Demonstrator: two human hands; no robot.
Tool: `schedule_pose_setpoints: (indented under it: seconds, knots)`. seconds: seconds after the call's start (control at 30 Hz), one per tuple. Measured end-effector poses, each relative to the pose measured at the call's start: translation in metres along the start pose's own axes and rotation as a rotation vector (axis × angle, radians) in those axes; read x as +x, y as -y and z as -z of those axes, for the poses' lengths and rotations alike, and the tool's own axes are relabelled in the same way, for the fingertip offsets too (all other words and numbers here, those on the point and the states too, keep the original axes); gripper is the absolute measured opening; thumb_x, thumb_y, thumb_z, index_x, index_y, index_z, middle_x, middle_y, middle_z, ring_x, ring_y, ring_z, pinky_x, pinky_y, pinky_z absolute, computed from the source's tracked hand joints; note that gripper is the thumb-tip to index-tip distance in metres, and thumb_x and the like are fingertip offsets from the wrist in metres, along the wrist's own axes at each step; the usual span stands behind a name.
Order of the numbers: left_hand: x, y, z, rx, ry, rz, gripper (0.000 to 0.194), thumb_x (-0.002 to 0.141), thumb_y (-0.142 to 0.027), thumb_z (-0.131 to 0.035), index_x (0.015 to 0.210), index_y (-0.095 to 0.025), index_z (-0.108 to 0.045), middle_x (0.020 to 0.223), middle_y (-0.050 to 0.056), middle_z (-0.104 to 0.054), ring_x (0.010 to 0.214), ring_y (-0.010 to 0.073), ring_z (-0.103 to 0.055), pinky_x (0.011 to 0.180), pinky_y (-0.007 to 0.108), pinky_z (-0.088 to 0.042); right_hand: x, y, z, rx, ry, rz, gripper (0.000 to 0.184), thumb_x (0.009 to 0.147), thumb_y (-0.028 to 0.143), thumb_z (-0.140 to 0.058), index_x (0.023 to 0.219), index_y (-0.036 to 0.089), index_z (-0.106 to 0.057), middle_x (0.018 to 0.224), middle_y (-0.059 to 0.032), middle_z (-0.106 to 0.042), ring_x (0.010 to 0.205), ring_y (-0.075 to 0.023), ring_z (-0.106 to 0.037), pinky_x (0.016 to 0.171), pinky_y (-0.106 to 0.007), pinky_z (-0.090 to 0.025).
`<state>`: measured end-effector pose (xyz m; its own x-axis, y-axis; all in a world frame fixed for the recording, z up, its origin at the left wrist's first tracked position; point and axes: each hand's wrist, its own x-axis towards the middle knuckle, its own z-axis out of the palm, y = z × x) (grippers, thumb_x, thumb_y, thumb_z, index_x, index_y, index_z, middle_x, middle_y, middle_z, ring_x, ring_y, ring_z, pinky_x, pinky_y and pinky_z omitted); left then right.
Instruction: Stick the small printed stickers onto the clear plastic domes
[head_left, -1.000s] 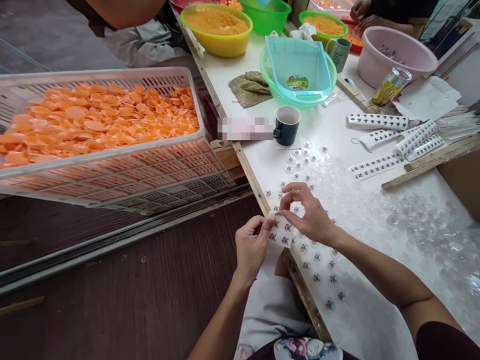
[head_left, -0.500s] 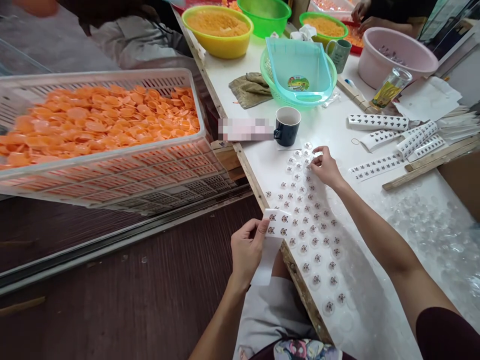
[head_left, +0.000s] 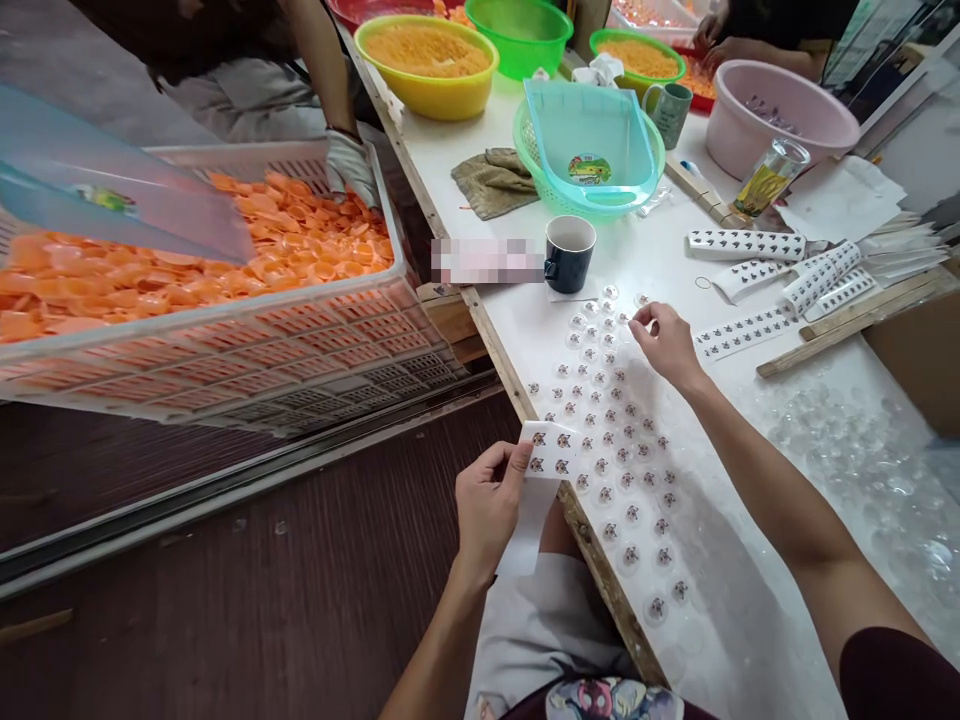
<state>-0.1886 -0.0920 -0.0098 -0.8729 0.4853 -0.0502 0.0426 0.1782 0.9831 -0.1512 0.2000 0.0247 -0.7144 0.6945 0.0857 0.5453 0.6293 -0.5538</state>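
My left hand point(head_left: 491, 500) pinches a white sticker sheet point(head_left: 551, 450) between thumb and fingers at the table's near edge. Several animal-face stickers show on its top part, and the rest of the strip hangs down. Over the far end of the rows is my right hand point(head_left: 660, 340), its thumb and fingertips pressed together low over the table. Whatever is between those fingertips is too small to make out. Clear round discs point(head_left: 631, 554), each bearing a small animal-face sticker, lie in uneven rows between my arms. Beyond them stands a dark mug point(head_left: 570, 255).
Left of the table is a white crate point(head_left: 247, 310) of orange discs, with a co-worker's gloved hand point(head_left: 351, 170) and a translucent blue scoop point(head_left: 127, 190). Sticker rolls point(head_left: 746, 244) and a wooden strip point(head_left: 855, 320) lie right, near loose clear discs point(head_left: 862, 470). Basins point(head_left: 427, 85) stand behind.
My right hand has shifted slightly right and down, and a disc beyond it now shows. The co-worker's gloved hand and the blue scoop have come in over the crate. My left hand stays on the sheet.
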Motion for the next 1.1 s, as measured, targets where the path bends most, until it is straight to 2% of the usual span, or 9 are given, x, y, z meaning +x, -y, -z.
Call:
schedule_pose_setpoints:
  seconds: [0.1, 0.2, 0.4, 0.53, 0.63, 0.73, 0.83, 0.97, 1.1]
  knots:
    - [-0.001, 0.0, -0.002, -0.006, 0.007, -0.004, 0.04, 0.089, -0.042, -0.063, 0.059, -0.017, -0.056, 0.057, -0.003, -0.046, 0.054, 0.0103, -0.039, 0.05, 0.021, -0.032, -0.005, -0.009, 0.007, 0.208, 0.153, -0.143, 0.01, 0.086, 0.024, -0.06, 0.078, 0.019, -0.061, 0.08, -0.004, -0.066, 0.073, -0.0179, -0.059, 0.072, -0.034, -0.046]
    - [-0.002, -0.001, -0.004, -0.009, 0.02, -0.005, 0.04, 0.089, -0.042, -0.063, 0.059, -0.017, -0.056, 0.057, -0.003, -0.045, 0.054, 0.0103, -0.039, 0.05, 0.021, -0.032, -0.005, -0.013, 0.002, 0.214, 0.179, -0.186, 0.008, 0.082, 0.021, -0.06, 0.075, 0.019, -0.062, 0.077, -0.0037, -0.067, 0.073, -0.0178, -0.06, 0.071, -0.033, -0.046]
    - [-0.002, -0.002, -0.002, 0.012, 0.001, -0.01, 0.039, 0.089, -0.042, -0.063, 0.06, -0.017, -0.056, 0.057, -0.003, -0.045, 0.055, 0.0105, -0.038, 0.05, 0.022, -0.032, -0.005, -0.007, -0.013, -0.106, 0.188, -0.09, 0.009, 0.086, 0.016, -0.056, 0.081, 0.02, -0.061, 0.088, -0.005, -0.072, 0.085, -0.0213, -0.065, 0.092, -0.04, -0.042]
    - [-0.001, -0.005, -0.004, 0.003, 0.004, -0.015, 0.04, 0.09, -0.043, -0.063, 0.06, -0.017, -0.055, 0.058, -0.003, -0.045, 0.055, 0.0104, -0.038, 0.05, 0.022, -0.031, -0.005, -0.001, -0.013, -0.388, 0.188, -0.026, 0.018, 0.092, 0.019, -0.055, 0.11, 0.017, -0.06, 0.083, -0.0068, -0.073, 0.085, -0.0265, -0.067, 0.098, -0.046, -0.034]
    - [-0.002, -0.007, -0.006, -0.007, 0.011, -0.032, 0.041, 0.09, -0.043, -0.062, 0.06, -0.017, -0.054, 0.058, -0.003, -0.044, 0.055, 0.0104, -0.038, 0.051, 0.022, -0.031, -0.005, 0.0, -0.008, -0.453, 0.173, -0.034, 0.03, 0.093, 0.024, -0.059, 0.121, 0.015, -0.055, 0.086, -0.0092, -0.072, 0.089, -0.0296, -0.067, 0.096, -0.045, -0.032]
    - [-0.002, -0.01, -0.006, -0.01, 0.009, -0.04, 0.04, 0.091, -0.043, -0.062, 0.06, -0.017, -0.054, 0.058, -0.003, -0.045, 0.055, 0.0106, -0.038, 0.052, 0.022, -0.031, -0.015, 0.004, -0.004, -0.335, 0.09, -0.026, 0.018, 0.096, 0.026, -0.055, 0.111, 0.017, -0.058, 0.094, -0.0104, -0.071, 0.091, -0.0276, -0.065, 0.095, -0.044, -0.033]
    - [-0.001, -0.011, -0.006, -0.01, 0.0, -0.045, 0.041, 0.091, -0.044, -0.062, 0.06, -0.018, -0.054, 0.057, -0.003, -0.044, 0.055, 0.0106, -0.038, 0.051, 0.022, -0.031, -0.042, 0.018, 0.001, -0.058, 0.008, 0.081, 0.016, 0.1, 0.031, -0.05, 0.097, 0.02, -0.061, 0.093, -0.0072, -0.07, 0.083, -0.022, -0.062, 0.091, -0.042, -0.037]
    - [0.0, -0.01, -0.006, -0.01, -0.012, -0.043, 0.042, 0.091, -0.046, -0.062, 0.061, -0.018, -0.054, 0.058, -0.003, -0.043, 0.055, 0.0107, -0.037, 0.051, 0.023, -0.031, -0.086, 0.042, 0.007, 0.25, 0.1, 0.239, 0.026, 0.101, 0.04, -0.052, 0.087, 0.022, -0.065, 0.086, -0.0028, -0.071, 0.074, -0.0172, -0.06, 0.088, -0.039, -0.042]
    - [0.0, -0.01, -0.008, -0.008, -0.007, -0.036, 0.043, 0.092, -0.048, -0.061, 0.061, -0.018, -0.054, 0.058, -0.003, -0.045, 0.056, 0.0111, -0.039, 0.052, 0.023, -0.032, -0.118, 0.053, 0.008, 0.421, 0.16, 0.166, 0.024, 0.1, 0.04, -0.054, 0.087, 0.023, -0.066, 0.086, -0.0031, -0.071, 0.078, -0.0182, -0.062, 0.08, -0.036, -0.046]
